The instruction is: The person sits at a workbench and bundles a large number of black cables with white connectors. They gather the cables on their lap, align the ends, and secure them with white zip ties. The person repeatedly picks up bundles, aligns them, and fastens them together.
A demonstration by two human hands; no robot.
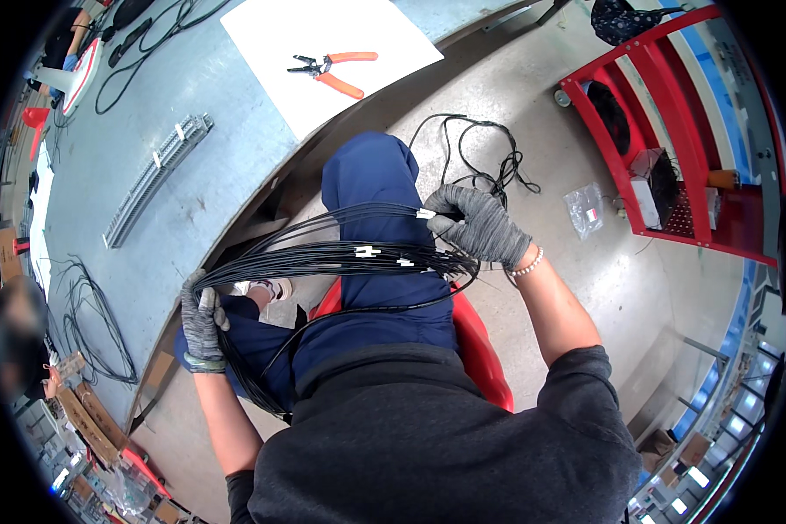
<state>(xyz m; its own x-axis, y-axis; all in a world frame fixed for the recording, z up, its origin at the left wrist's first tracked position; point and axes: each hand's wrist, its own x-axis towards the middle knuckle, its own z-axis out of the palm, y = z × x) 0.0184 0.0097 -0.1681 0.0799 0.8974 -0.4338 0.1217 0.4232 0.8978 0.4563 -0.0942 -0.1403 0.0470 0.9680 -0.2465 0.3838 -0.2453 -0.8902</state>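
The head camera looked down on two hands in grey gloves. The fingers of the right hand [480,225], at 2 o'clock from the middle, were pinched on a small bunch [389,210] of thin black cables, right by a white tag [424,213]. The fingers of the left hand [204,323], at 8 o'clock, were curled around a big bundle [297,260] of black cables. The big bundle went across the middle, over the person's blue trousers [371,170], and had more white tags [367,251] on it. A red seat [485,358] was under the person, between 4 and 5 o'clock.

At 1 o'clock, a loopy black cable [511,166] lay on the floor [603,297]. A clear bag [583,210] lay on the floor between 2 and 3 o'clock, near a red cart [677,131] at 2 o'clock. At 11 o'clock, pliers with orange handles [327,68] lay on a white sheet [262,35] on the table [227,113]. A grey strip [157,181] sat on the table at 10 o'clock.
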